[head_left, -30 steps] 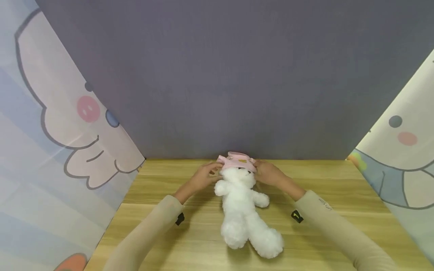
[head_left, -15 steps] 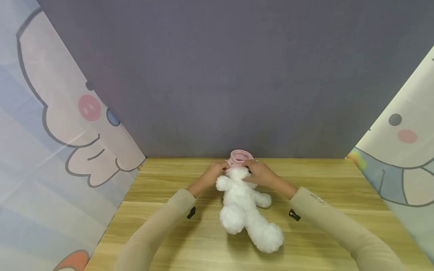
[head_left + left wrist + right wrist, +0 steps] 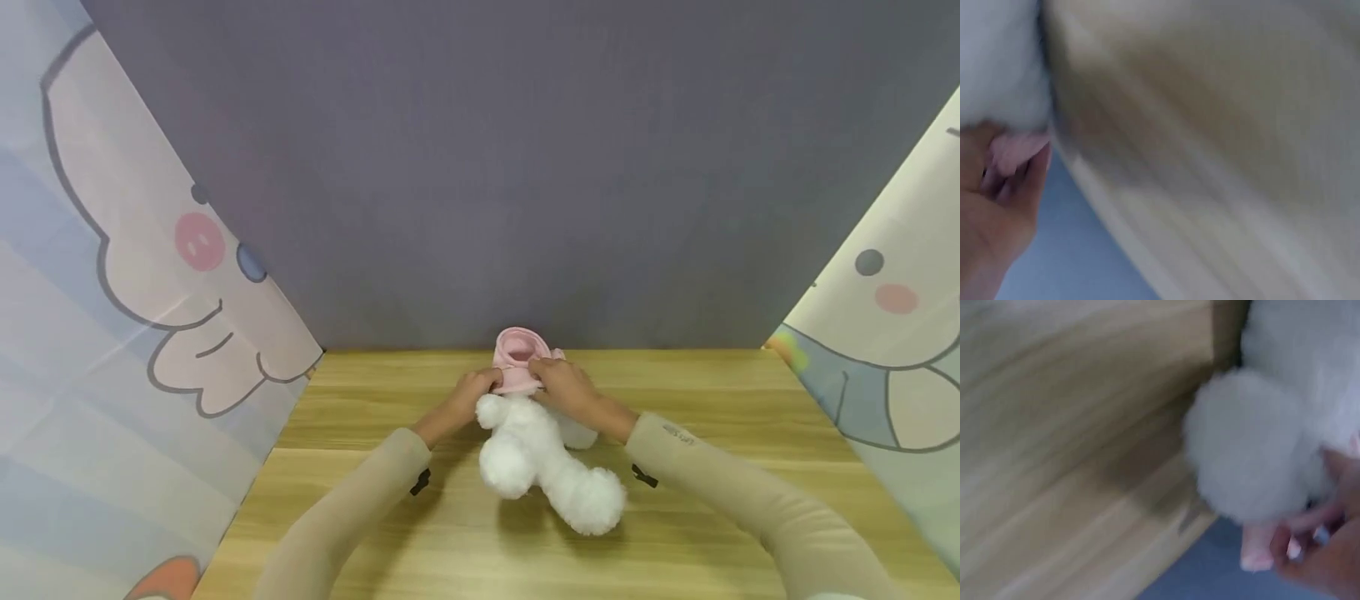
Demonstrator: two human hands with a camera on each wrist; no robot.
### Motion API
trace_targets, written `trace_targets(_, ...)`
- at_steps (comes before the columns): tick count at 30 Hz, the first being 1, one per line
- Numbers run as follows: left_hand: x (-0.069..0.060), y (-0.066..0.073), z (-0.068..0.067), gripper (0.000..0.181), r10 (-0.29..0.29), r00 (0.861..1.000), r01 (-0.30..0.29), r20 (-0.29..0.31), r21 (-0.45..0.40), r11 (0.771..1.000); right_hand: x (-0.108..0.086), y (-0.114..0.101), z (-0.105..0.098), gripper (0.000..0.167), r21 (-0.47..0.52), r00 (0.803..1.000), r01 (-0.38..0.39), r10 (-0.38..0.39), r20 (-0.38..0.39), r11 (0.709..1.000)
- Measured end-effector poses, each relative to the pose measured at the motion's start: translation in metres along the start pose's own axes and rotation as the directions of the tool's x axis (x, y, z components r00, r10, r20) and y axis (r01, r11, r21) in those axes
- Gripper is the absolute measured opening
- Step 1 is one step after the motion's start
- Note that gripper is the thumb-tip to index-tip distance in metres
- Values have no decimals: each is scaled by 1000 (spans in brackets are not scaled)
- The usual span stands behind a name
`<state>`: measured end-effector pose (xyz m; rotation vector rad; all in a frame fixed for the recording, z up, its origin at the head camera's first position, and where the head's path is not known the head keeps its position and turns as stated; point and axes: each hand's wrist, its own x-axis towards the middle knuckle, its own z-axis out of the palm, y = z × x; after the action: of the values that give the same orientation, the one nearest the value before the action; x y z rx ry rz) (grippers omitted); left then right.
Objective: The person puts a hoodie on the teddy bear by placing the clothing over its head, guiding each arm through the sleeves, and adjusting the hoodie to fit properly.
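Centrally, the left hand (image 3: 467,397) and right hand (image 3: 572,392) are pinching a pink cloth (image 3: 515,381), one grip per side, presumably for even control. Outward, a white plush toy (image 3: 525,437) is extending from the cloth toward the person, over the wooden tabletop (image 3: 705,392), near the gray wall (image 3: 487,167); contact beneath is staying unclear. The head view is showing the cloth's round opening; the right wrist view is instead showing a rounded plush limb beside the right fingers (image 3: 1280,545).

You face a wood-grain worktop (image 3: 690,383) with a dark grey panel (image 3: 510,167) rising along its far edge. Beside its left edge you have a cartoon-printed sheet (image 3: 67,350); beside its right edge, a second printed sheet (image 3: 926,404).
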<state>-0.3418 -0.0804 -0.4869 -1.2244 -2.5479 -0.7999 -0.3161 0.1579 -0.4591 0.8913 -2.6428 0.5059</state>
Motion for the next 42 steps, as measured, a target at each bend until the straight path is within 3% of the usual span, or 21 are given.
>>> trace_targets(2,-4,-5,-9,13,-4,992,17,123,-105,994,-1,6,-5,39,77,997,55,-59,47,996)
trace_targets(4,-8,-9,-20,15,-13,970,61,244,-192,980,-4,12,-14,34,189,990,84,-103,95,978)
trace_targets(6,-10,-7,-33,23,-33,947,109,321,-223,969,-6,18,-24,30,274,980,108,-148,130,956)
trace_targets(7,-10,-5,-39,27,-41,942,118,333,-216,969,-7,20,-28,30,292,975,126,-173,138,948)
trace_targets(9,-8,2,-48,28,-56,951,105,306,-147,984,-7,22,-33,32,282,964,185,-230,134,941)
trace_targets(13,2,26,-57,28,-88,978,93,191,-20,995,-3,18,-26,30,154,950,293,-306,68,943)
trace_targets(16,12,44,-52,36,-79,976,74,205,28,997,-3,9,-16,27,34,945,328,-328,2,944)
trace_targets(18,18,51,-44,41,-72,971,49,230,105,993,-4,3,-10,27,-63,938,339,-343,-45,938)
trace_targets(21,20,55,-29,46,-77,973,6,219,308,951,-5,-1,-3,24,-137,931,343,-356,-81,929)
trace_targets(23,18,53,-21,46,-89,983,14,160,421,907,-5,1,-1,19,-76,939,331,-336,-73,940)
trace_targets(25,12,48,-15,45,-98,991,46,91,455,889,-7,7,-3,18,44,954,299,-297,-47,953)
trace_targets(27,5,41,-12,46,-114,993,85,42,429,899,-9,15,-6,23,150,970,243,-240,-41,958)
trace_targets(29,-3,34,-11,47,-144,989,129,17,351,927,-12,24,-11,29,205,984,178,-173,-38,963)
trace_targets(33,-12,23,-16,45,-171,985,164,23,182,970,-13,39,-16,40,296,995,85,-94,15,951)
trace_targets(38,-12,21,-30,48,-131,988,122,86,98,988,-5,50,-16,50,433,975,28,-120,188,901)
trace_targets(42,-13,29,-41,59,-132,974,128,183,31,991,-2,55,-18,53,466,961,29,-153,232,884)
